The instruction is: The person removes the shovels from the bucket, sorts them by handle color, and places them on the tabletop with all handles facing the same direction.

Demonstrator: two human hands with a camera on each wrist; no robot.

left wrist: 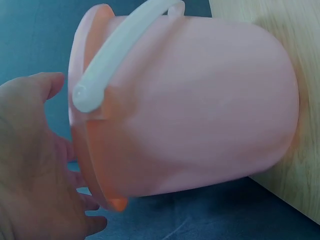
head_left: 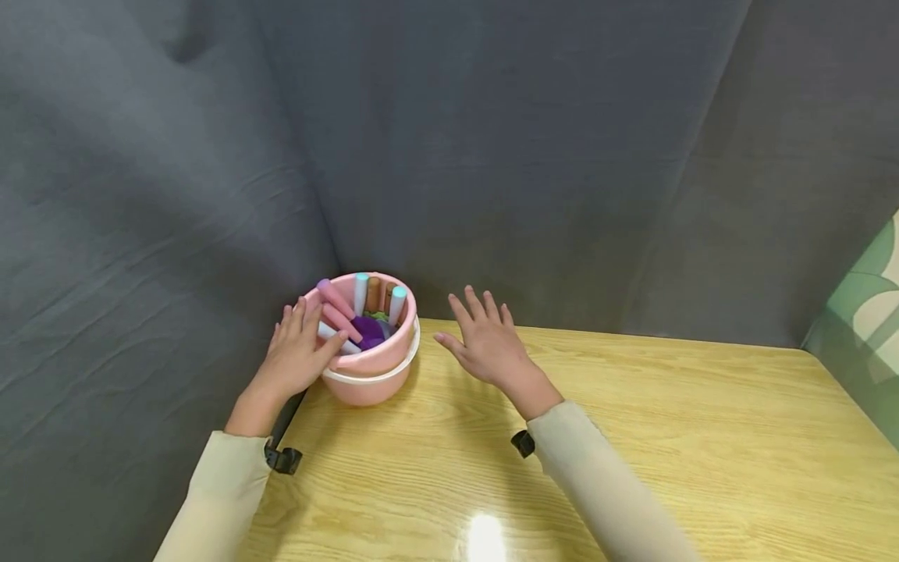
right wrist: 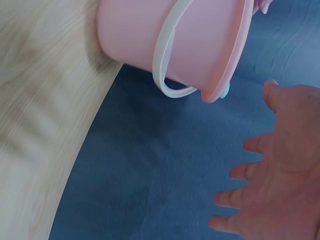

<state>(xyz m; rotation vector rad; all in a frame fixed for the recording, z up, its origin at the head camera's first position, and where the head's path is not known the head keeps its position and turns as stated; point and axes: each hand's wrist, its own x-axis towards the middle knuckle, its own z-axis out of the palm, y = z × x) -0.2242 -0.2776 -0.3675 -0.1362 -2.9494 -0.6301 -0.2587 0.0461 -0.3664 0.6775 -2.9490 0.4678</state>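
A pink bucket [head_left: 368, 389] with a white handle [head_left: 416, 343] stands upright at the table's left back corner. Inside it are several toy-like pieces: pink sticks [head_left: 342, 321], pale sticks with light-blue ends [head_left: 361, 293], brown pieces [head_left: 374, 295] and a purple piece [head_left: 368, 332]. My left hand [head_left: 293, 351] is at the bucket's left rim with its fingers extended; whether it touches the rim I cannot tell. To the bucket's right, my right hand [head_left: 488, 343] hovers apart from it, fingers spread and holding nothing. The left wrist view shows the bucket's side [left wrist: 200, 105] close up.
The bucket stands on a light wooden table [head_left: 667, 437]. Dark grey cloth [head_left: 492, 156] hangs behind the table and along its left side. A green and cream patterned surface [head_left: 871, 312] borders the right end.
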